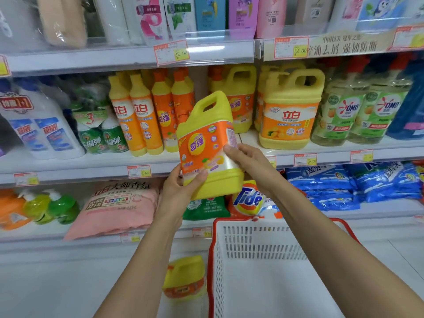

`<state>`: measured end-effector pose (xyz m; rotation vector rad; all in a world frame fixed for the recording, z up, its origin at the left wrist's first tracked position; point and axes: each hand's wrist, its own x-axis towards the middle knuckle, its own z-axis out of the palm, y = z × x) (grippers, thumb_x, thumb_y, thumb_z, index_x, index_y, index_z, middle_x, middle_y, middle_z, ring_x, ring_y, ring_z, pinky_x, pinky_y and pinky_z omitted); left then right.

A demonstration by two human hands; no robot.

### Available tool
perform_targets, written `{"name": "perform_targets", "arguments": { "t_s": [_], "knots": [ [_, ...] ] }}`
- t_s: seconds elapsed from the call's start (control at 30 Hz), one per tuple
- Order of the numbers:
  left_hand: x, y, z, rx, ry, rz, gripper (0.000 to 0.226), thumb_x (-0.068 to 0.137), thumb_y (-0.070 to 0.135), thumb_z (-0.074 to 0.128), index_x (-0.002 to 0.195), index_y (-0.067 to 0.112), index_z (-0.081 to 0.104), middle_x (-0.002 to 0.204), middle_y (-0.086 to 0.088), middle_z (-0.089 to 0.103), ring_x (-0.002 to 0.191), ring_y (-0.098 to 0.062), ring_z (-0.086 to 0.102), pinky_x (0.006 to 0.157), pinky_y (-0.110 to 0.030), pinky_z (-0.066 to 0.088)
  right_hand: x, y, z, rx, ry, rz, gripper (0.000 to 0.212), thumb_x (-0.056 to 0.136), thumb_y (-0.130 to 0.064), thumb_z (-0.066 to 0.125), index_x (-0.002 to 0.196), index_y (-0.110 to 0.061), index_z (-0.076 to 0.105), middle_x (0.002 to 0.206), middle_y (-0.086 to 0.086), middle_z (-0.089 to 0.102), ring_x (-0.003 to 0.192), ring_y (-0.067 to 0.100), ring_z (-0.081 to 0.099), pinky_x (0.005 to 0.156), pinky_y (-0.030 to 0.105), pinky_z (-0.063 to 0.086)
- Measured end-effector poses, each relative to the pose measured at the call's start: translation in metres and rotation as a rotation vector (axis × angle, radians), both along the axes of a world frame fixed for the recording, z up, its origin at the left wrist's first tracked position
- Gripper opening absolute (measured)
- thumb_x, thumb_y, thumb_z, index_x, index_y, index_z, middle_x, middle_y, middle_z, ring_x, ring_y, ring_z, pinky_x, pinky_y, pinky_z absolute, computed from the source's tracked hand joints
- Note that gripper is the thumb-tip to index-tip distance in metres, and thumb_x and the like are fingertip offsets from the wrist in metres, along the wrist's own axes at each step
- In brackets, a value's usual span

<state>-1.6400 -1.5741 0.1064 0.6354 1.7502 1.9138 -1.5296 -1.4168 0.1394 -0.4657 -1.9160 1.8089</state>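
The yellow soap jug (207, 145) is up in front of the shelf (91, 172), top leaning toward eleven o'clock. The left hand (181, 188) grips its bottom corner at seven o'clock. The right hand (250, 165) holds its side at three o'clock, fingers probably wrapped behind. A white basket (263, 283) sits below at five o'clock.

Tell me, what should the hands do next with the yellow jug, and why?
Probably lower the yellow detergent jug into the white shopping basket. The left hand and the right hand both hold it tilted, clear of the shelf, and the basket waits just below and to the right.
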Motion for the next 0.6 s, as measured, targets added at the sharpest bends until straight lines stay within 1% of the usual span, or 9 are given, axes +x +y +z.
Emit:
{"name": "perform_targets", "arguments": {
  "t_s": [0.07, 0.17, 0.27, 0.3, 0.37, 0.4, 0.47, 0.53, 0.6],
  "knots": [
    [-0.005, -0.005, 0.000, 0.026, -0.044, 0.002, 0.055, 0.057, 0.043, 0.084, 0.107, 0.035, 0.064, 0.111, -0.001, 0.073, 0.104, -0.021, 0.069, 0.089, -0.041, 0.057, 0.000, 0.001, 0.001, -0.017, -0.032, 0.076, 0.057, 0.076, -0.058, 0.066, 0.118, -0.021, 0.058, 0.109, 0.002, 0.074, 0.093, 0.017, 0.074, 0.070, 0.029, 0.057],
    [-0.010, -0.012, -0.005, 0.018, -0.034, -0.025, 0.059, 0.052, 0.043, 0.086, 0.107, 0.033, 0.065, 0.106, 0.000, 0.075, 0.099, -0.019, 0.071, 0.085, -0.039, 0.059, 0.001, 0.000, -0.004, -0.113, -0.048, 0.168, 0.050, 0.076, -0.051, 0.069, 0.114, -0.025, 0.053, 0.104, 0.002, 0.076, 0.094, 0.021, 0.073, 0.073, 0.033, 0.060],
    [-0.004, -0.012, -0.010, 0.006, -0.042, -0.043, 0.049, 0.061, 0.042, 0.081, 0.106, 0.036, 0.065, 0.106, 0.005, 0.074, 0.103, -0.020, 0.070, 0.090, -0.044, 0.057, -0.003, -0.005, -0.008, -0.110, -0.021, 0.068, 0.047, 0.079, -0.045, 0.074, 0.115, -0.022, 0.055, 0.098, 0.002, 0.078, 0.087, 0.021, 0.075, 0.065, 0.028, 0.059],
    [-0.002, -0.010, -0.009, 0.007, -0.020, -0.037, 0.049, 0.063, 0.043, 0.080, 0.108, 0.039, 0.064, 0.106, 0.010, 0.073, 0.103, -0.016, 0.069, 0.089, -0.041, 0.057, -0.006, -0.006, -0.009, -0.109, -0.008, 0.011, 0.043, 0.082, -0.042, 0.075, 0.113, -0.019, 0.056, 0.098, 0.004, 0.077, 0.084, 0.020, 0.076, 0.062, 0.028, 0.058],
    [0.001, -0.005, -0.003, -0.003, 0.109, -0.027, 0.059, 0.062, 0.049, 0.079, 0.118, 0.041, 0.061, 0.102, 0.022, 0.071, 0.098, -0.003, 0.068, 0.081, -0.028, 0.058, -0.010, -0.006, -0.011, -0.106, -0.012, -0.069, 0.041, 0.084, -0.038, 0.076, 0.111, -0.014, 0.056, 0.102, 0.009, 0.076, 0.083, 0.022, 0.075, 0.063, 0.033, 0.060],
    [0.003, -0.003, 0.000, -0.029, 0.175, -0.033, 0.070, 0.062, 0.053, 0.081, 0.126, 0.039, 0.058, 0.104, 0.023, 0.070, 0.099, 0.000, 0.067, 0.081, -0.025, 0.058, -0.011, -0.007, -0.012, -0.105, -0.023, -0.092, 0.042, 0.084, -0.037, 0.076, 0.111, -0.012, 0.056, 0.104, 0.010, 0.075, 0.084, 0.024, 0.075, 0.067, 0.037, 0.061],
    [0.009, 0.002, 0.002, -0.084, 0.203, -0.053, 0.090, 0.060, 0.057, 0.083, 0.140, 0.030, 0.050, 0.120, 0.015, 0.067, 0.109, -0.005, 0.064, 0.090, -0.032, 0.055, -0.011, -0.010, -0.012, -0.090, -0.041, -0.120, 0.047, 0.084, -0.037, 0.077, 0.114, -0.008, 0.056, 0.103, 0.010, 0.075, 0.085, 0.025, 0.075, 0.074, 0.044, 0.062],
    [0.014, 0.003, 0.002, -0.085, 0.168, -0.052, 0.089, 0.056, 0.061, 0.080, 0.137, 0.034, 0.053, 0.123, 0.010, 0.066, 0.106, -0.002, 0.064, 0.093, -0.034, 0.054, -0.008, -0.012, -0.009, -0.046, -0.023, -0.116, 0.043, 0.087, -0.038, 0.074, 0.113, -0.007, 0.059, 0.095, 0.009, 0.076, 0.076, 0.023, 0.074, 0.065, 0.038, 0.061],
    [0.013, 0.002, 0.003, -0.044, 0.076, -0.061, 0.075, 0.054, 0.064, 0.075, 0.124, 0.043, 0.059, 0.120, 0.010, 0.068, 0.102, -0.003, 0.067, 0.094, -0.040, 0.055, -0.005, -0.014, -0.003, 0.014, 0.013, -0.079, 0.036, 0.094, -0.036, 0.066, 0.115, -0.007, 0.065, 0.091, 0.009, 0.074, 0.069, 0.019, 0.071, 0.056, 0.028, 0.056]
  ]
}}
